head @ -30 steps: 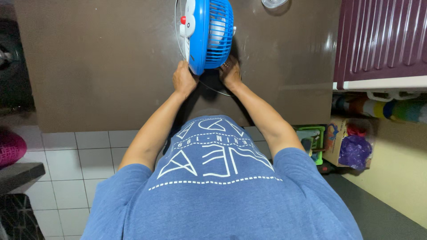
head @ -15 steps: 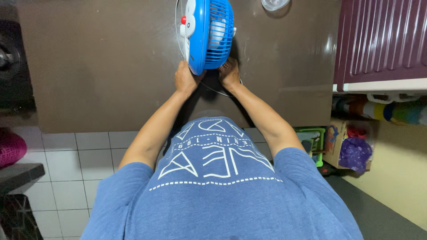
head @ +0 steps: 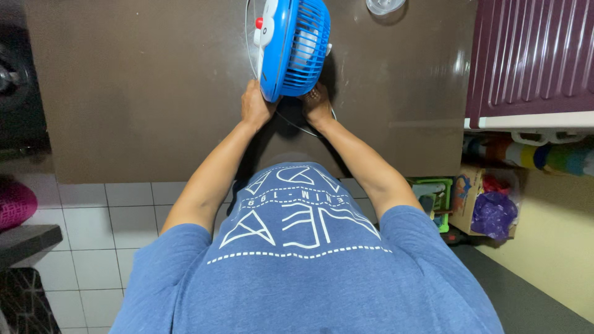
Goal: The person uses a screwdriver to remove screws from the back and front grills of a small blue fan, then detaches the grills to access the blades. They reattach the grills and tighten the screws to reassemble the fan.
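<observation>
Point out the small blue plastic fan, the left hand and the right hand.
Small blue plastic fan (head: 297,46), head view, on the blue grille.
Left hand (head: 255,106), head view, on the back of the hand.
Right hand (head: 317,104), head view, on the back of the hand.

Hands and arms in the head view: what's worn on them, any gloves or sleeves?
Both hands, left and right, are bare, with no gloves. The forearms are uncovered too. Short sleeves of a blue heathered T-shirt with white geometric print end above the elbows. No watch or bracelet shows.
</observation>
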